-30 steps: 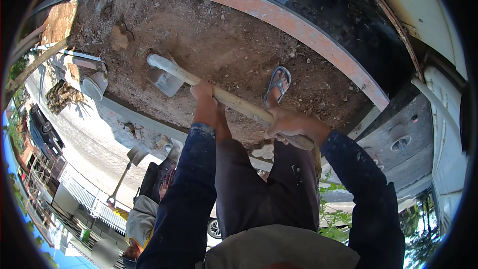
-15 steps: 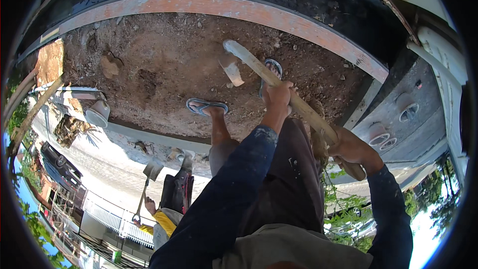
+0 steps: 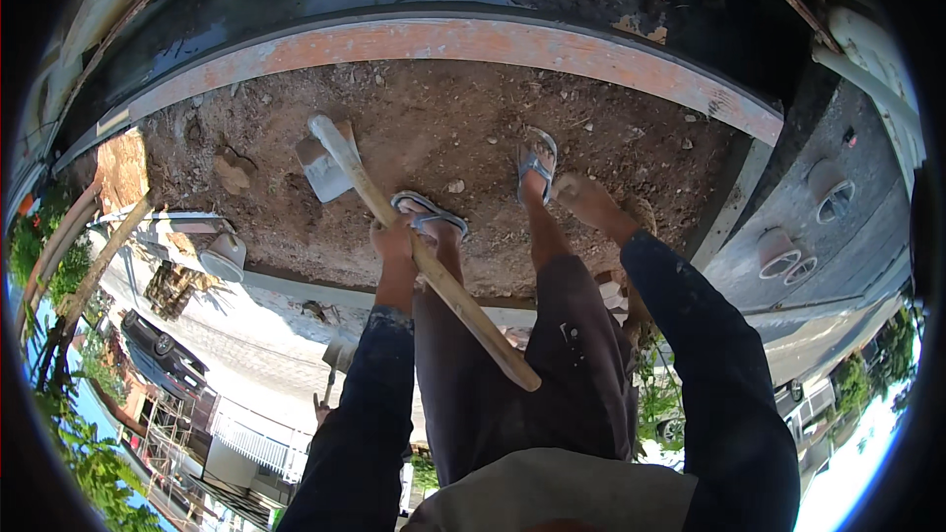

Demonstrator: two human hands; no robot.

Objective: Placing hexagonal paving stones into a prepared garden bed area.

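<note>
My left hand (image 3: 394, 239) is closed around the wooden handle of a hoe (image 3: 463, 303). The handle slants from upper left to lower right, its butt end over my thighs. At the top, a broad metal blade (image 3: 325, 169) hangs over or rests on the dirt; I cannot tell if it touches. Off the handle, my right hand (image 3: 591, 205) hangs to the right of my right foot, holding nothing that I can see. Its fingers look loosely stretched, a little blurred. Both feet, in flip-flops, stand on the brown soil (image 3: 325, 227).
An orange-painted board (image 3: 443, 39) borders the soil on the far side. Several buckets lie or stand on the concrete at right, one being a pale bucket (image 3: 833, 192). Another bucket (image 3: 224, 254) stands at left. A shovel (image 3: 337, 357) shows beyond my left arm.
My right hand has let go of the hoe's handle. My left hand and the hoe have moved left, and the blade is now left of my feet.
</note>
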